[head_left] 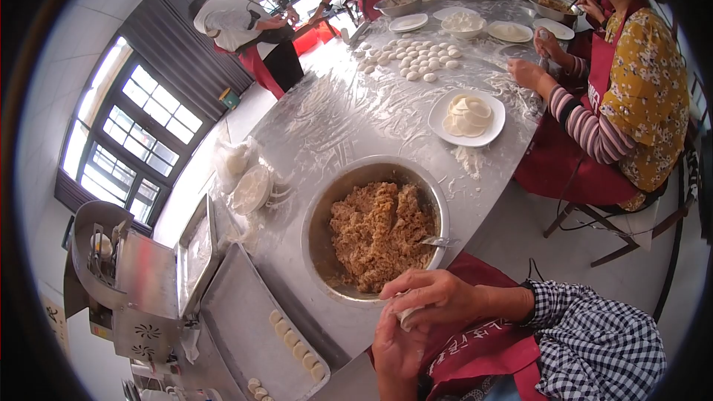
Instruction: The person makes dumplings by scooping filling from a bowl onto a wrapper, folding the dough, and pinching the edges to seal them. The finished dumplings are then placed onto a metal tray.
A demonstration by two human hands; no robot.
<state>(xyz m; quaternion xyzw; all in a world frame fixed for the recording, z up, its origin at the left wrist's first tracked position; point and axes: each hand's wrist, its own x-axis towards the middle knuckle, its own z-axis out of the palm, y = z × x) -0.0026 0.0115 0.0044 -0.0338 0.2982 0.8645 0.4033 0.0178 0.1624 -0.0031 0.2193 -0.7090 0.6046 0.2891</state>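
Both my hands meet over the front edge of the table, beside the steel bowl of filling. Pinched between them is a pale dumpling (408, 317), mostly covered by the fingers. My right hand (434, 293), coming from a checked sleeve, closes over it from above. From below, my left hand (397, 341) cups the same dumpling. The large steel bowl (315, 252) holds brown minced filling (379, 234), with a metal spoon (440, 241) at its right side. A metal tray (245, 304) left of the bowl carries short rows of dumplings (297, 345).
A plate (438, 128) of stacked dough wrappers (468, 115) stands beyond the bowl. Farther back lie many dough pieces (420, 56) on the floured table (312, 130). A metal machine (141, 275) is at left. A seated co-worker (631, 96) works at right; others stand behind.
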